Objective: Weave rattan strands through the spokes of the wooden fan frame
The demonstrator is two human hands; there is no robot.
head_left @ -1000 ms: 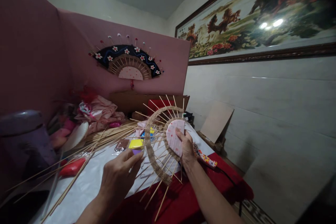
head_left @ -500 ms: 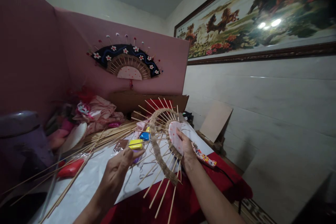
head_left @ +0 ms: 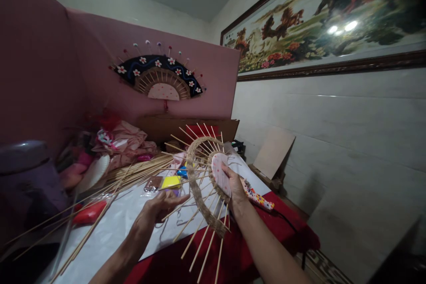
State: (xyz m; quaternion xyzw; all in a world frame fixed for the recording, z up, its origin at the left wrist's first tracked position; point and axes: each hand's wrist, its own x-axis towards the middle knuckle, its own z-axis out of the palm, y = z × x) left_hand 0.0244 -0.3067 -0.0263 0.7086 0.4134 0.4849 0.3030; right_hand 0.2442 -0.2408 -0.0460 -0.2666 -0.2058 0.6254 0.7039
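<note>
My right hand (head_left: 235, 186) grips a half-round fan frame (head_left: 203, 197) by its pale fabric-covered centre (head_left: 220, 173), thumb on the near face. Thin wooden sticks radiate from the centre through a curved band of woven twine, their bare ends sticking out. On the fan's left side, my left hand (head_left: 163, 204) has its fingers stretched out toward the stick ends. Whether a fingertip touches a stick, I cannot tell. Beyond that hand lie a yellow packet (head_left: 171, 182), a brown packet (head_left: 153, 183) and a blue packet (head_left: 182, 171).
A finished-looking dark fan with flowers (head_left: 159, 77) stands against the pink panel. Loose sticks (head_left: 140, 168) lie across the white sheet (head_left: 109, 230) at left, by a red packet (head_left: 89, 213). A floral-patterned tool (head_left: 259, 197) with a cord rests on the red cloth (head_left: 289, 226).
My left hand's fingers have opened out and stretched toward the fan's sticks. The fan in my right hand has shifted slightly to the left.
</note>
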